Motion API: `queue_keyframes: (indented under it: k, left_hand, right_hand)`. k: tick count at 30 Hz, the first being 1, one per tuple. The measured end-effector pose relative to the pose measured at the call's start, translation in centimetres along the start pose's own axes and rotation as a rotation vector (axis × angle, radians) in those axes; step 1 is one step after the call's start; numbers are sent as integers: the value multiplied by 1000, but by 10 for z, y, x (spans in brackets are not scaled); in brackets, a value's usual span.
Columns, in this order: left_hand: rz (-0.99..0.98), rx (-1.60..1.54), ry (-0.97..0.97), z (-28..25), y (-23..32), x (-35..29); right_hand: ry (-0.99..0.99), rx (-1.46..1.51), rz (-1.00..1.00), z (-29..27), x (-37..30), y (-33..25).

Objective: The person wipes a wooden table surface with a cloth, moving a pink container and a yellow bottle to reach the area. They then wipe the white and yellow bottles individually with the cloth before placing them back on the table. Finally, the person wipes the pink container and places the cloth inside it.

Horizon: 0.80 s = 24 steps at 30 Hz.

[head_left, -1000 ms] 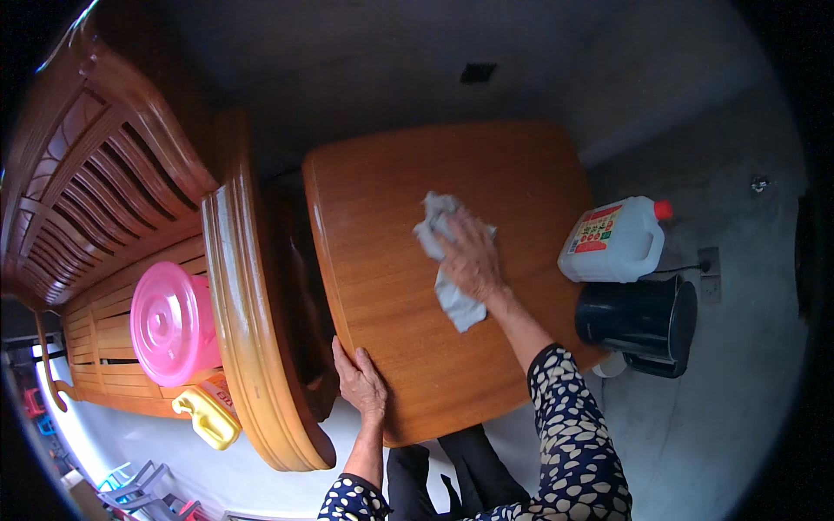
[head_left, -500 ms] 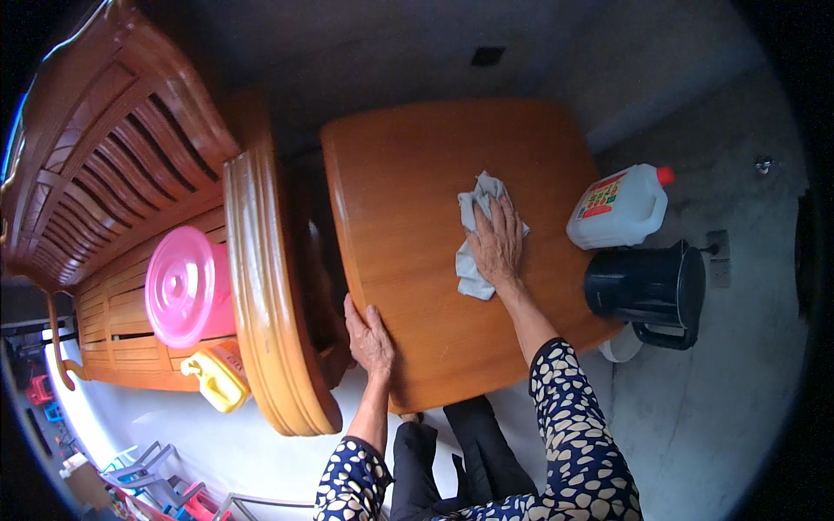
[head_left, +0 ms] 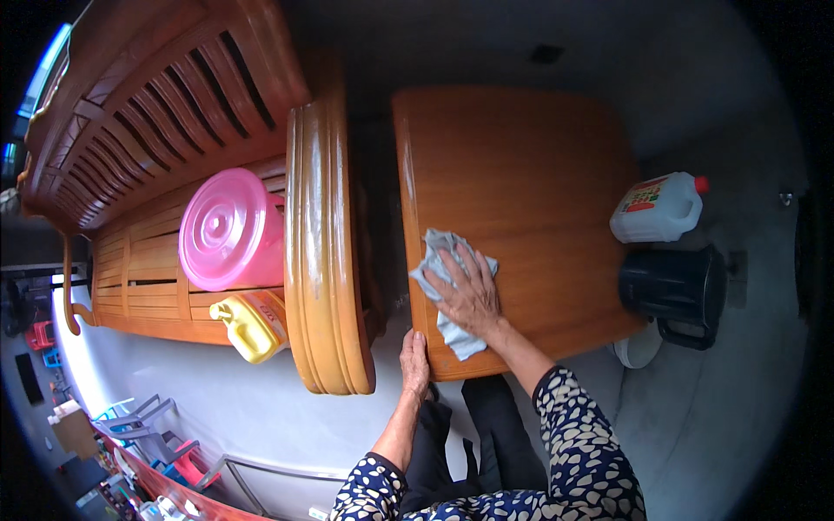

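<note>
On the brown wooden table (head_left: 530,156), my right hand (head_left: 469,295) lies flat with its fingers spread. It presses on a crumpled light grey cloth (head_left: 460,339) near the table's left edge. The cloth sticks out around the fingers and below the palm. My left hand (head_left: 415,363) holds the table's near left corner, its thumb and fingers against the edge. At the right side of the table stand a white plastic jug (head_left: 660,208) with a red cap and a dark electric kettle (head_left: 669,285).
Left of the table is a slatted wooden bench (head_left: 148,252) with a thick armrest (head_left: 321,252). A pink lidded bucket (head_left: 228,230) and a yellow bottle (head_left: 254,326) are on its seat. A white bucket (head_left: 640,347) stands under the kettle. Grey chairs (head_left: 148,434) are at lower left.
My right hand has slid the cloth left and nearer over the tabletop, toward my left hand. The left hand stays at the table edge. The whole view has shifted, with furniture appearing farther right.
</note>
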<state>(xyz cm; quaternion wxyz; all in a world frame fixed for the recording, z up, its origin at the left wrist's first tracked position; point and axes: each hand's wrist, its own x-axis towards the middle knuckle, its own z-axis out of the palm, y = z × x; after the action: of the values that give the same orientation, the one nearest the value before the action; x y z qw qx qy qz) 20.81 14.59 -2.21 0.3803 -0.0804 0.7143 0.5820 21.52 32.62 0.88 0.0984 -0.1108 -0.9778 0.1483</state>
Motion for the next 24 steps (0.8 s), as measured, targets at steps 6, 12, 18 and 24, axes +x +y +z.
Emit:
queue_keyframes:
  k: [6,12,18,24]
  left_hand:
    - [-118,-119,-68,-4,3,1]
    - [-337,-353,-196,-14,-6,6]
    - [-402,-687,-260,-19,-7,10]
    - [-436,-744,-146,-10,3,10]
  right_hand:
    - [75,-38,-39,9,84,28]
    - [112,-95,47,23,125,37]
    - [82,-6,27,22,50,-1]
    - [117,61,-28,20,-42,-52]
